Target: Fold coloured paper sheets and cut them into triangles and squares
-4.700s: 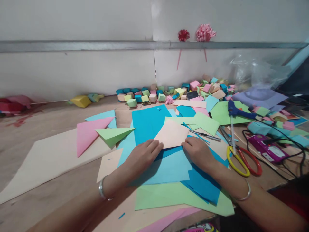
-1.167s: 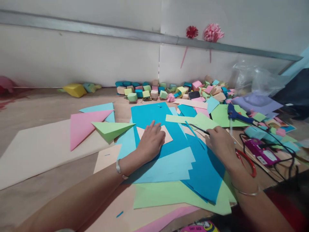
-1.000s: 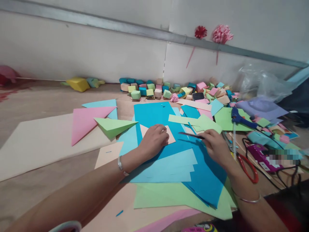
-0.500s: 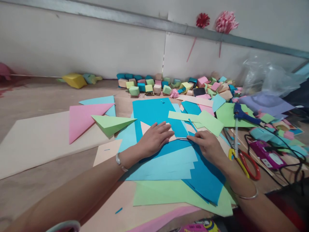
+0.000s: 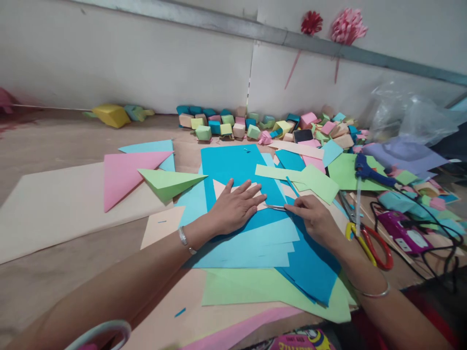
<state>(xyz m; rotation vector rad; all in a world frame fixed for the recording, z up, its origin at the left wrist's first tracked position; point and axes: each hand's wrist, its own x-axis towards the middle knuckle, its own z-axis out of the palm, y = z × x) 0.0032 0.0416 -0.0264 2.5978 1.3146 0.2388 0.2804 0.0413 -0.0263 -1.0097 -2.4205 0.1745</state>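
My left hand [image 5: 235, 208] lies flat with fingers spread, on a folded peach paper [image 5: 220, 188] whose corner shows beside the fingers. Beneath it is a dark blue sheet [image 5: 233, 163], with light blue sheets [image 5: 244, 248] nearer me. The fingers of my right hand [image 5: 315, 218] are closed round a slim silver tool [image 5: 274, 207]; its narrow metal end points left and touches the peach paper's right edge. Its grip is hidden in my hand, so its exact kind is unclear. Left of my hands, a folded green paper [image 5: 168, 184] overlaps a folded pink paper [image 5: 129, 175].
Scissors with red and yellow handles [image 5: 377, 248] lie at right, beneath the nozzle of a blue glue gun [image 5: 372, 172]. A purple power strip [image 5: 403, 233] with black cords sits beyond. Several small paper boxes [image 5: 226, 129] line the wall. Pale green strips [image 5: 279, 172] lie behind my right hand.
My left hand's fingers have spread slightly more and shifted a little right on the peach paper. The right hand keeps its hold on the silver tool at the paper's edge.
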